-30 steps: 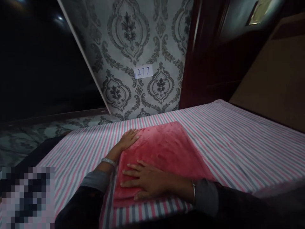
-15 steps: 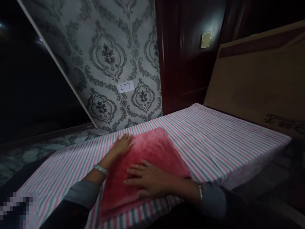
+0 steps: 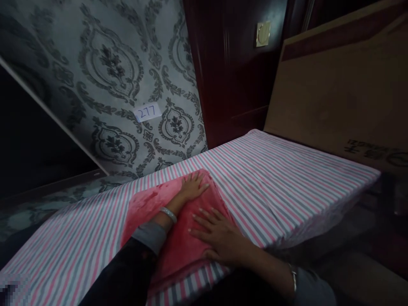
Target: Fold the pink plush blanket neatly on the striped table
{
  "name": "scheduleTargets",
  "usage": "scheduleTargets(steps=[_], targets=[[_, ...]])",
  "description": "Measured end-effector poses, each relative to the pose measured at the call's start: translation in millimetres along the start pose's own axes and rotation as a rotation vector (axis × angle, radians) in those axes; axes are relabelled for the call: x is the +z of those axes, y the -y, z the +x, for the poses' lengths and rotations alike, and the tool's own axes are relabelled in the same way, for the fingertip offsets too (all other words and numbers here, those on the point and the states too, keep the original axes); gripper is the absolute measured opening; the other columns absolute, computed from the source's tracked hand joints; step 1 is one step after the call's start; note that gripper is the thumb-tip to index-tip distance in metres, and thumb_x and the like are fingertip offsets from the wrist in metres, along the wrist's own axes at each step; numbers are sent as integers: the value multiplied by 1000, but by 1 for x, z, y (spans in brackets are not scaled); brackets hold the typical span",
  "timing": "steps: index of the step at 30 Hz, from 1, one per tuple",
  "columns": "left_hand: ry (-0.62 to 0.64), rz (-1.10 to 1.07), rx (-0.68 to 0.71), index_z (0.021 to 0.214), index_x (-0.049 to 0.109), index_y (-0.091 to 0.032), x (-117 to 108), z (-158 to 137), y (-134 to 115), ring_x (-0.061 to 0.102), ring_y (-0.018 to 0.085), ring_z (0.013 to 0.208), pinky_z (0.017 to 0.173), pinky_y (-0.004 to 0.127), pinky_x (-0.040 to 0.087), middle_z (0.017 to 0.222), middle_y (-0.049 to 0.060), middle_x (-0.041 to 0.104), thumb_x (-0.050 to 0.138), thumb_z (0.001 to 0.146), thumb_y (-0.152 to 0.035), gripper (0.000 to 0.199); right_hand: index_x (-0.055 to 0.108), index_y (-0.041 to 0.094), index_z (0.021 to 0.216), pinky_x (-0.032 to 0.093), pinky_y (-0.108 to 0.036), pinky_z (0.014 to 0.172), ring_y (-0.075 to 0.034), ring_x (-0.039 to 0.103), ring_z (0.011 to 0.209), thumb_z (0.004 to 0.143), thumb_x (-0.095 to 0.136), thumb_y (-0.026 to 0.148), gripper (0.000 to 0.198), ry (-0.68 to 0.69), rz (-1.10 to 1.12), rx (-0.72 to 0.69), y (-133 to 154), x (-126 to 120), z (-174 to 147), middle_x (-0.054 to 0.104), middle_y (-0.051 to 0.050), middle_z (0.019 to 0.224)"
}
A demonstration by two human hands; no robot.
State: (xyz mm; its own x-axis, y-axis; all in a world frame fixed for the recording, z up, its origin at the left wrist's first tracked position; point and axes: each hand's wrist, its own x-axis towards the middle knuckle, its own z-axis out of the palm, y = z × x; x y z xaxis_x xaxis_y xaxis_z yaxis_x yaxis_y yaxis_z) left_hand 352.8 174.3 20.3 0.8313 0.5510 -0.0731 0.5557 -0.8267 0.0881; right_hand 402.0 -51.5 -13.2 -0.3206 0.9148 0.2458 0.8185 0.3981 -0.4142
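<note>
A folded red plush cloth (image 3: 181, 242) lies flat on a table covered with a striped cloth (image 3: 270, 178). Flat on its far right part rests my left hand (image 3: 193, 187), fingers spread. Nearer to me, my right hand (image 3: 219, 238) is spread over the plush cloth's right side, its palm facing down. Neither hand grips anything. My left forearm crosses the middle of the plush cloth and hides part of it.
Behind the table is a patterned wall with a paper label (image 3: 148, 111) reading 277. A dark screen (image 3: 38, 140) stands at the left. A large cardboard box (image 3: 341, 89) leans at the right, beside a dark red door panel (image 3: 236, 72).
My left hand has slid right, from the plush cloth's far left edge to its far right part. My right hand has shifted toward the right edge. The view has turned slightly.
</note>
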Motion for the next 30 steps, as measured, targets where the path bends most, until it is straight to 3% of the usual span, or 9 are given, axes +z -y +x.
scheduleTargets(steps=[8, 14, 17, 21, 24, 26, 30], targets=[[44, -83, -47, 157, 26, -33, 4, 43, 16, 24, 41, 149, 113, 68, 23, 164, 8, 27, 22, 95, -71, 72, 35, 35, 155, 4, -55, 123, -27, 7, 153, 96, 52, 58, 65, -30, 80, -5, -2, 1, -4, 17, -3, 166], [-70, -105, -52, 157, 27, -26, 8, 51, 19, 27, 33, 150, 116, 60, 27, 164, 8, 28, 21, 100, -57, 65, 34, 35, 155, 9, -56, 122, -29, 15, 152, 97, 47, 62, 66, -67, 126, -13, 0, -3, -3, 24, -5, 164], [-261, -163, 77, 153, 38, -22, -1, 43, 21, 23, 27, 151, 120, 51, 25, 163, 8, 32, 25, 102, -48, 58, 38, 33, 154, 12, -57, 122, -30, 20, 151, 96, 46, 64, 66, -85, 164, -37, 1, -8, -6, 30, -6, 162], [-302, -225, 389, 129, 64, -23, -20, 29, 15, 41, 24, 141, 117, 44, 31, 136, 5, 64, 31, 101, -44, 48, 54, 25, 143, 29, -45, 119, -24, 41, 141, 101, 43, 55, 53, -233, 282, -60, -9, -25, -17, 50, -9, 150], [-233, -219, 525, 118, 69, -24, -27, 21, 0, 56, 24, 124, 112, 43, 35, 120, 6, 71, 33, 101, -45, 45, 67, 22, 126, 47, -38, 104, -22, 62, 119, 103, 41, 47, 43, -508, 386, 95, -31, -51, -17, 69, -9, 125], [-177, -192, 580, 108, 71, -23, -26, 17, -9, 60, 24, 114, 109, 44, 36, 111, 7, 73, 32, 101, -45, 46, 70, 22, 117, 53, -36, 93, -21, 68, 104, 101, 45, 43, 37, -642, 459, 236, -53, -71, -4, 73, -8, 112], [-166, -134, 627, 88, 71, -23, -22, 15, -16, 60, 24, 100, 101, 44, 38, 95, 7, 71, 31, 101, -40, 46, 66, 18, 118, 55, -24, 65, -15, 70, 78, 93, 54, 30, 31, -693, 672, 446, -105, -98, 54, 73, -4, 92]])
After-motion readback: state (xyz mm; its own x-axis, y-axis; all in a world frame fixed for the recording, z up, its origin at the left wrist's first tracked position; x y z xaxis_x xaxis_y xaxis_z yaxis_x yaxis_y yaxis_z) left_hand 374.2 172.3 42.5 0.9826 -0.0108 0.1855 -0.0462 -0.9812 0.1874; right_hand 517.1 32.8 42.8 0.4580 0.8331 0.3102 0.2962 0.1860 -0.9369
